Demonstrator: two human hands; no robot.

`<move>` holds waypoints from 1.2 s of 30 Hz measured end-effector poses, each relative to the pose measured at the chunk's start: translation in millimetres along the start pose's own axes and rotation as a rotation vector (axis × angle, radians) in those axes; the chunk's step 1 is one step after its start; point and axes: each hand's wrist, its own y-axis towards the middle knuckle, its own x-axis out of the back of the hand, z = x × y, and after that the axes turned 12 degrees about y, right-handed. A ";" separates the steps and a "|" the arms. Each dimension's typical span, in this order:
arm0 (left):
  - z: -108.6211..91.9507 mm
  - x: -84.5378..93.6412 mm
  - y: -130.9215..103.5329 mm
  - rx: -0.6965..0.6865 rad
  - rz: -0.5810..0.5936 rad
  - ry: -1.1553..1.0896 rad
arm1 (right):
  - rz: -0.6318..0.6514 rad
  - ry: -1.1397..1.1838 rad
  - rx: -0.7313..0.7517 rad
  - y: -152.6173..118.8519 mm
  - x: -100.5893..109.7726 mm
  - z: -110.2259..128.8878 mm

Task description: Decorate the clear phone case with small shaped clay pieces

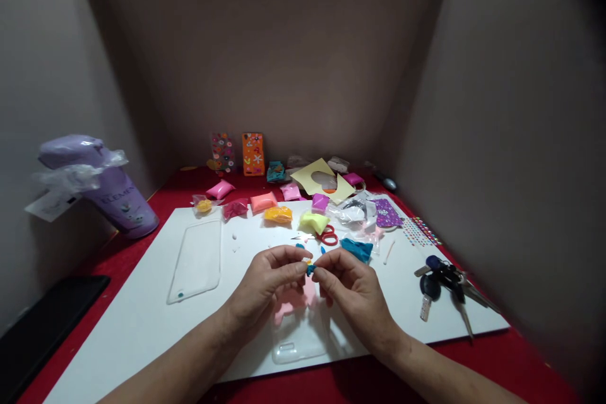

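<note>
My left hand (269,278) and my right hand (355,287) meet over the front middle of the white board. Both are closed in a pinch on a small clay piece (310,268) with white, yellow and teal parts, perhaps a flower; the fingertips cover some of it. Beneath them lies a clear phone case (300,344), with flattened pink clay (290,306) spread over its far part. My hands hide much of that pink clay. Just beyond my right hand sit a teal clay packet (357,249) and red-handled scissors (328,236).
Another clear phone case (196,262) lies left on the white board (142,328). Keys (442,287) and a cotton swab (389,252) lie right. Several clay packets, including an orange one (278,215), line the back. Two decorated cases, one orange (253,154), lean there. A purple cup (120,202) stands left.
</note>
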 end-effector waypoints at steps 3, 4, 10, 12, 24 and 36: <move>0.7 0.4 -0.3 0.002 -0.008 0.007 | -0.004 -0.010 -0.002 0.6 -0.3 0.4; 1.0 0.6 -0.4 -0.002 -0.011 0.004 | -0.004 -0.012 -0.004 0.7 -0.2 0.3; 2.5 2.5 0.0 -0.029 0.035 0.002 | 0.000 -0.005 0.003 -0.2 0.9 0.0; 2.2 2.8 -0.1 -0.033 0.051 0.004 | -0.003 -0.007 0.005 -0.7 1.0 0.2; 2.6 3.6 -0.9 -0.013 0.086 0.012 | -0.008 -0.052 0.025 -0.2 0.4 1.6; 0.2 1.2 -4.0 -0.059 0.039 0.091 | -0.001 -0.203 0.162 -5.5 -0.2 1.5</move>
